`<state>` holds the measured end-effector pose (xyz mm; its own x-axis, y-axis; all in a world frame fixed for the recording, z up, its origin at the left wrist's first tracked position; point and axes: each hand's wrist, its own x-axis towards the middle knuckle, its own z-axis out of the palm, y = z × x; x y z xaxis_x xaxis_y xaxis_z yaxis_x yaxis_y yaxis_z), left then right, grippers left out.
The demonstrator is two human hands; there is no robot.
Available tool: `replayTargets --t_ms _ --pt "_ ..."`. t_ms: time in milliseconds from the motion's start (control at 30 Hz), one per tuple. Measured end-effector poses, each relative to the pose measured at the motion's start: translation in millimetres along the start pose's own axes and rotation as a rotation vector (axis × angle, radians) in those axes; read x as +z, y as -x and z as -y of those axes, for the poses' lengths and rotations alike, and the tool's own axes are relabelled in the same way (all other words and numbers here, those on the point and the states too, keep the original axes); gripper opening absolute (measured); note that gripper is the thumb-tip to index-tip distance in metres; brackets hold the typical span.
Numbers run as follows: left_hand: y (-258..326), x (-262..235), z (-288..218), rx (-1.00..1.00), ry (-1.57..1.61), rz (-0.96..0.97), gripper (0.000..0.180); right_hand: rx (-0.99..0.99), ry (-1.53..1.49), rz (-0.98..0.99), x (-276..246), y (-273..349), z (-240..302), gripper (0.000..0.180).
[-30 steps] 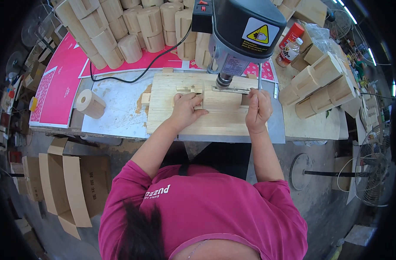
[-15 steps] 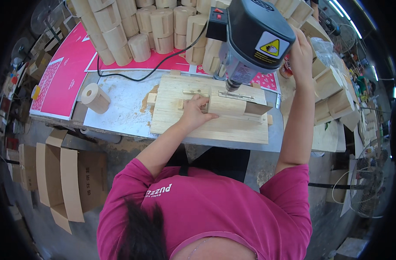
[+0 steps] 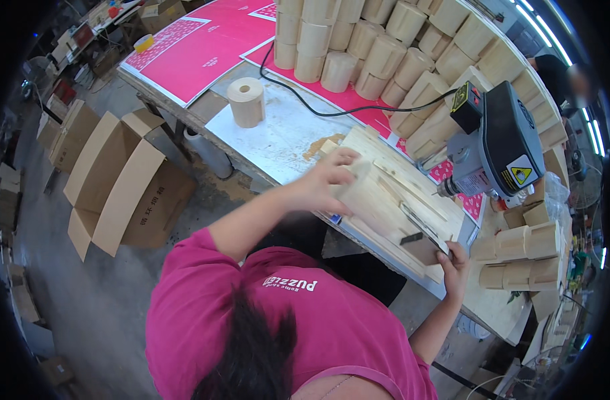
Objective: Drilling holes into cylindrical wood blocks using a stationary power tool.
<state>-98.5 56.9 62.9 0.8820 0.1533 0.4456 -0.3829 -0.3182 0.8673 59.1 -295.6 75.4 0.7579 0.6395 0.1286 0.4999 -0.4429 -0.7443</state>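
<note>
A pale wooden cylinder [image 3: 375, 203] lies over the wooden jig board [image 3: 448, 230], its outline smeared by motion. My left hand [image 3: 321, 180] grips its left end, thumb on the near side and fingers on the far side. From the other end sticks out a thin flat plate [image 3: 421, 250] with a dark strip on it. My right hand [image 3: 455, 263] pinches this plate's right edge. Behind the board stands a drill press [image 3: 498, 143], its chuck [image 3: 446, 189] above the board's far right part and apart from the cylinder.
Several wooden cylinders [image 3: 385, 57] are stacked at the back, more [image 3: 518, 250] at the right. A lone one with a hole [image 3: 246, 103] stands on the white sheet [image 3: 281, 143]. The drill's black cable [image 3: 338, 115] crosses the table. An open cardboard box [image 3: 121, 193] sits left.
My right hand has left the drill press and come down to the flat plate. My left hand still holds the cylinder's left end. The view has turned left.
</note>
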Motion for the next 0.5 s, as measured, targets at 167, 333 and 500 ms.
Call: replayTargets --t_ms 167,333,500 --pt "4.4 -123.2 -49.3 -0.149 -0.166 -0.220 0.042 0.119 -0.473 -0.173 12.1 11.8 -9.1 0.022" --pt "-26.4 -203.5 -69.5 -0.274 -0.721 -0.464 0.046 0.093 -0.546 -0.217 24.5 13.9 -14.4 0.025" --pt "-48.0 -227.0 -52.6 -0.445 -1.089 -0.406 0.047 0.100 -0.600 -0.231 37.4 18.3 -29.5 0.027"
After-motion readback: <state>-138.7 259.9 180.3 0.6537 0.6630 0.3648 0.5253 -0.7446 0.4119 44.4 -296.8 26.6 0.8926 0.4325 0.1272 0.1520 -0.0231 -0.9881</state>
